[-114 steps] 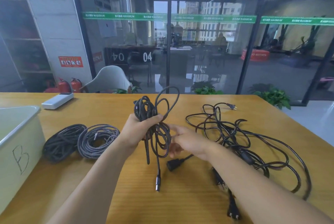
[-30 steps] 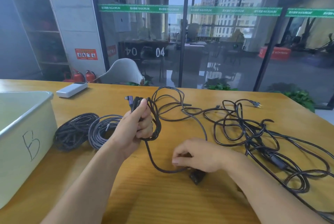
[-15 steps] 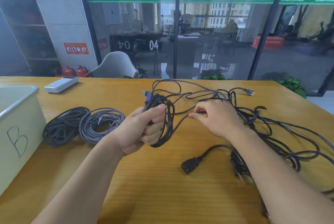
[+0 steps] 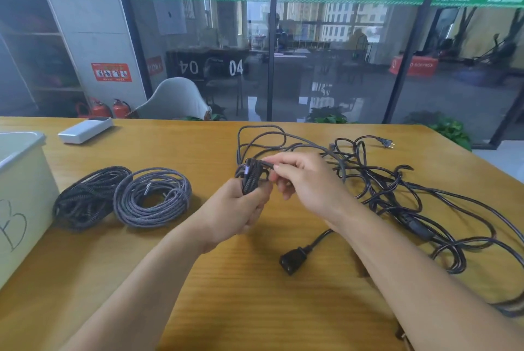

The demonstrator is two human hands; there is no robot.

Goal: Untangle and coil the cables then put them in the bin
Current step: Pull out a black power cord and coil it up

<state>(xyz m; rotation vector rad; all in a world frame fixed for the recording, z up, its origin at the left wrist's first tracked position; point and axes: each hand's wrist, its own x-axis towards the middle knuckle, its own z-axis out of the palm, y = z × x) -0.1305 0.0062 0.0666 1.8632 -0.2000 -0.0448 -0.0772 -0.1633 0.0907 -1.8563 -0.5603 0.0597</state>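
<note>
Left grip (image 4: 238,209) curls tight round a part-wound braided cable (image 4: 251,180) above the bench (image 4: 241,294); right grip (image 4: 306,180) pinches its strand at three o'clock. Loose black cables (image 4: 397,194) sprawl toward three o'clock. Two finished coils (image 4: 153,197) lie at nine o'clock, beside the bin (image 4: 22,209).

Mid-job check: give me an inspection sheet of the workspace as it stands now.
Surface: wooden table.
Job's things: black coil and grey coil lie beside the bin marked B, not in it.
Clutter: white device at the far left.
Grippers: left hand grips a braided cable bundle; right hand pinches its strand.
Cables: tangled black power cords on the right; socket end lies loose.
Surroundings: glass wall, chair, fire extinguishers.
</note>
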